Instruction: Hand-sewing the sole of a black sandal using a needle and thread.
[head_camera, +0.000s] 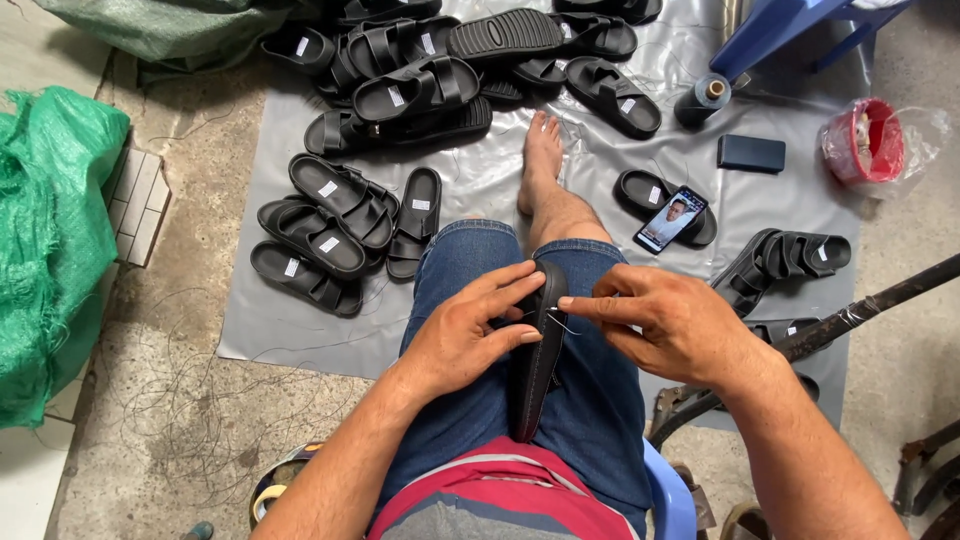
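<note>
Head view: seated person, denim shorts, one bare leg stretched out over a grey plastic sheet (480, 190) on the concrete floor. A black sandal (540, 360) stands on edge on the lap, toe end up, heel end against the red shirt hem. Left hand (470, 335) wraps the sandal's side, fingers spread over the upper part, thumb along the edge, holding it steady. Right hand (670, 325) is narrowed to a pinch, fingertips at the sandal's rim; a thin needle or thread end seems to show there, too fine to be sure. Judgement: hand-stitching along the sole edge, mid-stitch near the toe end. Next move likely calls for a firm brace from the left hand while the right draws the thread clear without snagging. Around: many finished-looking black sandals (340, 215) piled on the sheet, a dark thread spool (702, 100), a phone (670, 220) lying on one sandal, a red tape roll (865, 140), green netting sack (50, 240) well apart at left.
</note>
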